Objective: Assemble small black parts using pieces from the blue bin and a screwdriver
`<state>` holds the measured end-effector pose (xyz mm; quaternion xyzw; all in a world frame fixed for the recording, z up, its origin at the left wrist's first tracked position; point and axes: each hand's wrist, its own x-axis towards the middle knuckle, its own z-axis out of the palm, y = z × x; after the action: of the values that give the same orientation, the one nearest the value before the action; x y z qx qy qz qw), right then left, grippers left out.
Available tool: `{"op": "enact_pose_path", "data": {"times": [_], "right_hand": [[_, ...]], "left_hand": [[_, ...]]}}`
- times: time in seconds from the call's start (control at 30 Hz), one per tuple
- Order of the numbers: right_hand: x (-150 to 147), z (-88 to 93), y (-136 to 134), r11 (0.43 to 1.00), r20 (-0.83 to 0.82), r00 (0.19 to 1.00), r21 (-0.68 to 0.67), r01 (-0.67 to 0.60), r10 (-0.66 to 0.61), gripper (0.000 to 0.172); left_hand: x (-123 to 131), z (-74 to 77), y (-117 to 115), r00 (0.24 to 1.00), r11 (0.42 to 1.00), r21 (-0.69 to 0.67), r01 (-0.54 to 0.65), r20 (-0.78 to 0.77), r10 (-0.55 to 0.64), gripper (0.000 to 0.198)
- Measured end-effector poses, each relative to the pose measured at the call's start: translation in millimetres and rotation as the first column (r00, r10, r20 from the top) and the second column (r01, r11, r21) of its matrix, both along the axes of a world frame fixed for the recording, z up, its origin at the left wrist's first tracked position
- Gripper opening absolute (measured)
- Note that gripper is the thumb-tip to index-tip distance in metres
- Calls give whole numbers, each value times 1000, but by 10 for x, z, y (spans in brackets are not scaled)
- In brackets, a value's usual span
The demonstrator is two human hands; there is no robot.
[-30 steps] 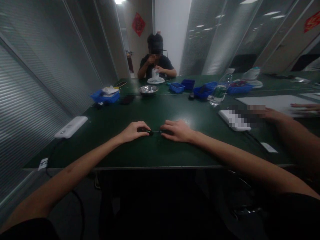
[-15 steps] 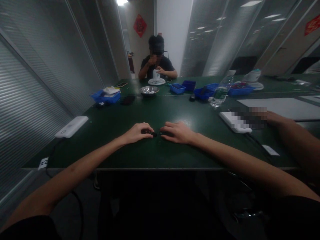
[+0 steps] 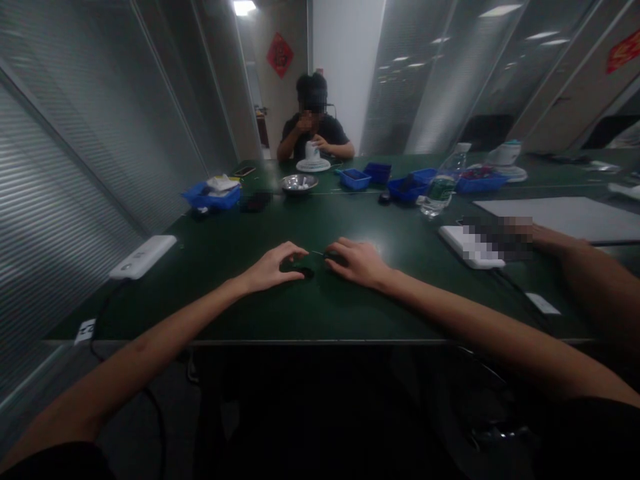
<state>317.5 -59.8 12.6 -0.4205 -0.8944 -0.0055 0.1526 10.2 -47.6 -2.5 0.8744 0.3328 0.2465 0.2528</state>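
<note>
My left hand (image 3: 274, 267) rests on the green table, its thumb and index finger apart like a C. A small flat black piece (image 3: 309, 273) lies at the tip of that thumb. To its right, my right hand (image 3: 359, 262) lies low over the table, fingers curled and thumb drawn in. Something dark shows beneath those fingers, too blurred to name. A thin pale sliver (image 3: 317, 253) reaches from the right fingertips toward the left index finger.
White power strips (image 3: 144, 257) lie left and right. A water bottle (image 3: 444, 183), blue trays (image 3: 214, 195) and a metal bowl (image 3: 299, 184) stand farther back. Another person (image 3: 316, 127) sits opposite, hands at a white fan (image 3: 313, 163). At right, a co-worker's arm (image 3: 565, 241) reaches in.
My left thumb and index finger have spread apart, and the black piece now lies by the thumb. My right hand has shifted slightly; the pale sliver shows higher between the hands.
</note>
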Motion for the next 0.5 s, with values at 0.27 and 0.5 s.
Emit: {"op": "enact_pose_path", "data": {"times": [0.27, 0.5], "right_hand": [[15, 37, 33, 991, -9, 994, -81, 104, -105, 39], [25, 55, 24, 992, 9, 996, -93, 86, -85, 40]], "left_hand": [[-216, 34, 159, 989, 990, 95, 106, -114, -95, 30], [-1383, 97, 711, 865, 896, 103, -432, -233, 444, 42]]}}
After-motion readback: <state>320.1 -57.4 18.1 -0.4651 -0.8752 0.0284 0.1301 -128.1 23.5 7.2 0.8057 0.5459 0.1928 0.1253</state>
